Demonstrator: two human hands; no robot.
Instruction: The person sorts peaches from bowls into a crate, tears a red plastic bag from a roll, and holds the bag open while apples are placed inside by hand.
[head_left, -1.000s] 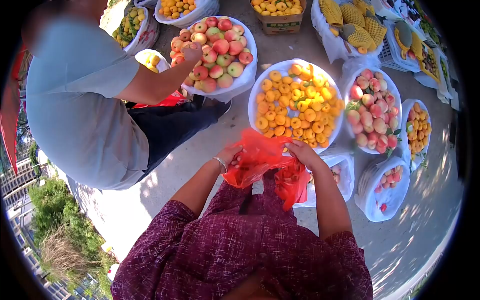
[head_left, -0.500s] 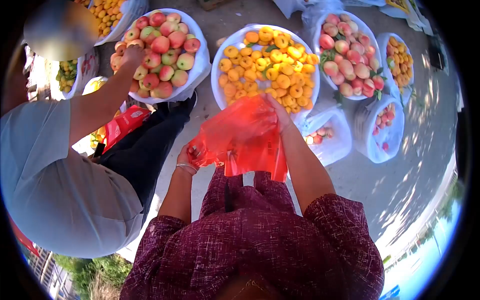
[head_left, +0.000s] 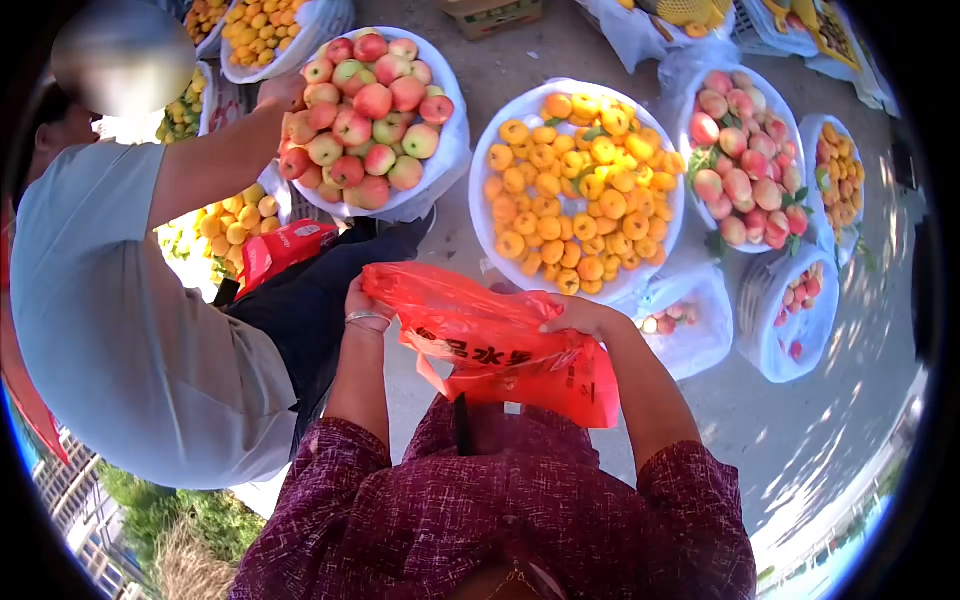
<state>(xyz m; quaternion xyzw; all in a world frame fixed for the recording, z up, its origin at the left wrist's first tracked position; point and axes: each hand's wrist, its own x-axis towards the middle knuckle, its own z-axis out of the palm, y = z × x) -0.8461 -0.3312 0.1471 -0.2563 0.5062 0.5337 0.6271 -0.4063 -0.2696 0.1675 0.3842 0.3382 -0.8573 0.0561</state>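
Head view: left hand (head_left: 361, 301) and right hand (head_left: 582, 316) hold red bag (head_left: 490, 345) between them; uneven pulling could tear it.

Grey outdoor ground (head_left: 775, 425), sun-dappled at frame right. Standing on it: lined apple basket (head_left: 450, 160) upper left, round basket of orange fruit (head_left: 493, 235) top centre, peach basket (head_left: 778, 97) upper right, cardboard box (head_left: 495, 18) at top edge. Two smaller lined baskets (head_left: 690, 347) right of centre, pinkish fruit inside.

1 head-worn camera looks forward-down, near the red bag (head_left: 495, 345).
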